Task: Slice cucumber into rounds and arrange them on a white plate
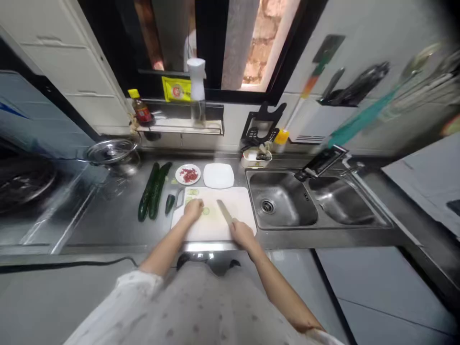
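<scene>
My right hand [241,233] is wrapped round the handle of a kitchen knife [224,211], its blade slanting up and left over the white cutting board [215,235]. Over the left part of the board my left hand [194,209] has its fingers curled together; what lies in them, if anything, is hidden. A pale cucumber slice [206,211] rests just right of those fingers. More cucumber slices [192,192] lie at the board's upper left corner. Beside the board's handle is a cut cucumber end [169,203], and further left lie two whole cucumbers [154,191].
Behind the board stand a small plate of chopped red pieces [188,174] and a white square plate [218,176]. A double sink [283,199] with a black tap [319,163] is on the right. A lidded pot [115,155] stands at the left, below a wall shelf [179,125].
</scene>
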### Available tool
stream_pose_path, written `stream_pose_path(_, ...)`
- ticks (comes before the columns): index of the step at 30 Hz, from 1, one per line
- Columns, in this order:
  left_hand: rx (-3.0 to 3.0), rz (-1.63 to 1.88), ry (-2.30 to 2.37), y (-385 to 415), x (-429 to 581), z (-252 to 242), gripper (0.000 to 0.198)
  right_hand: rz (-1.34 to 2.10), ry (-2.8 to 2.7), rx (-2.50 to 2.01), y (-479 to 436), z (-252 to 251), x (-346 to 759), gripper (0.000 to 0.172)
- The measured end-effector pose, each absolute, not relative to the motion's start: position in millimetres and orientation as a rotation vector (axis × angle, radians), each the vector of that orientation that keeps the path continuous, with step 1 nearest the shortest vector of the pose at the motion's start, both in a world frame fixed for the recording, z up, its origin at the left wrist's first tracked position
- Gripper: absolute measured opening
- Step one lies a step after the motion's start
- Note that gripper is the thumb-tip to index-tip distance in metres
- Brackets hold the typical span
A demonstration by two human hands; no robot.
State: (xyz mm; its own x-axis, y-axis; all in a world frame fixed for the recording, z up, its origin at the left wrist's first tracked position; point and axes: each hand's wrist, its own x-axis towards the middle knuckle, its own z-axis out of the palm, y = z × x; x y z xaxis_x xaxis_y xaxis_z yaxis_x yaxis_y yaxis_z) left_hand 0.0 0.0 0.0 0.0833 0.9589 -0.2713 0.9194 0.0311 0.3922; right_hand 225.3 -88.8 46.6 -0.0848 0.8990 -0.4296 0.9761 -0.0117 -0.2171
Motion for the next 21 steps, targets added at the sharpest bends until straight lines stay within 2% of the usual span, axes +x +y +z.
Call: stream_pose_path(21,1.781,0.091,1.899,13.6,-0.2,-13.2,0.014,-0.619,2.118,1.793,-106.6,59.4,206.1,0.032)
